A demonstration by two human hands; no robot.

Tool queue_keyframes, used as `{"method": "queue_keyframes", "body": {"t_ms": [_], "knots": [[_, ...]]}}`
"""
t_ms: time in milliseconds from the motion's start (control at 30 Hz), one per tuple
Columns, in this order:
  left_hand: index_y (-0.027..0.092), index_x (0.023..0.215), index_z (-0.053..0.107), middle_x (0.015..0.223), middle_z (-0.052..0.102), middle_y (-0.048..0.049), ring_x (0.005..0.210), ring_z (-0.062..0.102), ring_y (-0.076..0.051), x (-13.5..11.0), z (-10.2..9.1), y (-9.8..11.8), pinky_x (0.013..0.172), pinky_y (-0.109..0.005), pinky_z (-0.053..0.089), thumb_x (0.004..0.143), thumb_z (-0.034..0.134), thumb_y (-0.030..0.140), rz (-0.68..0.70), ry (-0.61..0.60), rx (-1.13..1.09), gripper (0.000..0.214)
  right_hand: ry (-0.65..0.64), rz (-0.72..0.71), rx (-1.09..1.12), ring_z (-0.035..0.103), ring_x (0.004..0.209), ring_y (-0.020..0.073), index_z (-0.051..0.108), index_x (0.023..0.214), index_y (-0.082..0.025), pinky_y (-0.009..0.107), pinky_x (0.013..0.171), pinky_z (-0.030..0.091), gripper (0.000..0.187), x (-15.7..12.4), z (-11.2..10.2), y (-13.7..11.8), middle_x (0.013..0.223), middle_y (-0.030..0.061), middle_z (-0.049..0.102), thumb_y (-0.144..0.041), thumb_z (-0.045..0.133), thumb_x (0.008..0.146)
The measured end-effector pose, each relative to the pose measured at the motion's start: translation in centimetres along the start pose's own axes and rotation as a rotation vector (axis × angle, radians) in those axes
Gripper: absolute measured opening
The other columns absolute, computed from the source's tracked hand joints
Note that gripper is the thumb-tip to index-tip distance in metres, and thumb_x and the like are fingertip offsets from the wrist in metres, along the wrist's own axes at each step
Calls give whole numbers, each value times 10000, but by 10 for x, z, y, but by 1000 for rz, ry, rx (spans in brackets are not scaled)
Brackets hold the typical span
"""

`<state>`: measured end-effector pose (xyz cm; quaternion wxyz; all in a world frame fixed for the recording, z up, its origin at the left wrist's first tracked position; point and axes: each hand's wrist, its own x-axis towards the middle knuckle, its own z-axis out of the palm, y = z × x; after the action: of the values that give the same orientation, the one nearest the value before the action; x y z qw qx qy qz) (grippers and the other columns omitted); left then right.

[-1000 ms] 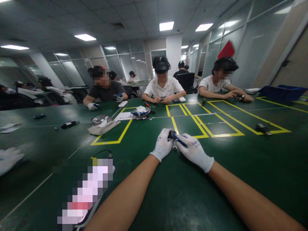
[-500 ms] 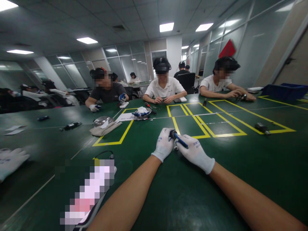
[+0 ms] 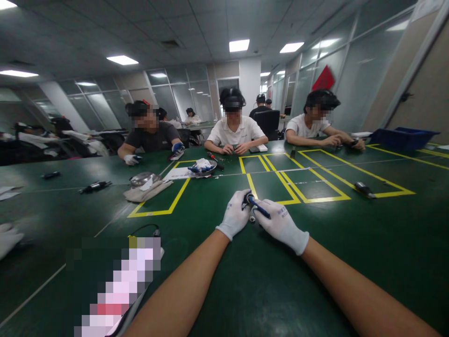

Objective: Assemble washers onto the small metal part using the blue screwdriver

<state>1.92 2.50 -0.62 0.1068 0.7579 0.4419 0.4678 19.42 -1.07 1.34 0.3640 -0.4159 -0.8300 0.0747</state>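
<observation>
In a white glove, my left hand (image 3: 234, 213) is closed around a small dark cylindrical part (image 3: 248, 198) with a round end. My right hand (image 3: 282, 223), gloved too, grips a slim blue tool (image 3: 261, 208); its tip meets the dark part. The exact kind of either piece cannot be made out. Just below, between the hands, a small shiny metal piece (image 3: 252, 219) shows on the green table (image 3: 259, 290). The fingertips are partly hidden behind the gloves and the blue tool.
Yellow tape outlines (image 3: 324, 199) mark the table ahead. A dark motor-like part (image 3: 364, 189) lies right, another dark tool (image 3: 95, 187) left. A metal bowl (image 3: 143, 179), a plate with a cloth (image 3: 202, 166) and a pixelated phone-like slab (image 3: 121, 285) lie leftward. Co-workers sit opposite; a blue bin (image 3: 403, 138) stands far right.
The head view has shifted slightly, so the surroundings sit a little further left. Both hands keep their hold on the dark part and the blue tool, with only a small shift.
</observation>
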Motion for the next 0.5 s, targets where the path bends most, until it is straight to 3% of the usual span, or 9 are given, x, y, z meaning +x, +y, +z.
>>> {"method": "queue_keyframes", "body": {"t_ms": [500], "knots": [[172, 1103, 634, 1097, 673, -78, 1032, 641, -214, 0, -4, 7, 947, -368, 527, 838, 635, 121, -76, 40, 4, 270, 5, 70, 202, 671, 934, 217, 686, 1051, -188, 354, 879, 516, 190, 3, -1, -13, 1030, 82, 722, -231, 546, 930]]}}
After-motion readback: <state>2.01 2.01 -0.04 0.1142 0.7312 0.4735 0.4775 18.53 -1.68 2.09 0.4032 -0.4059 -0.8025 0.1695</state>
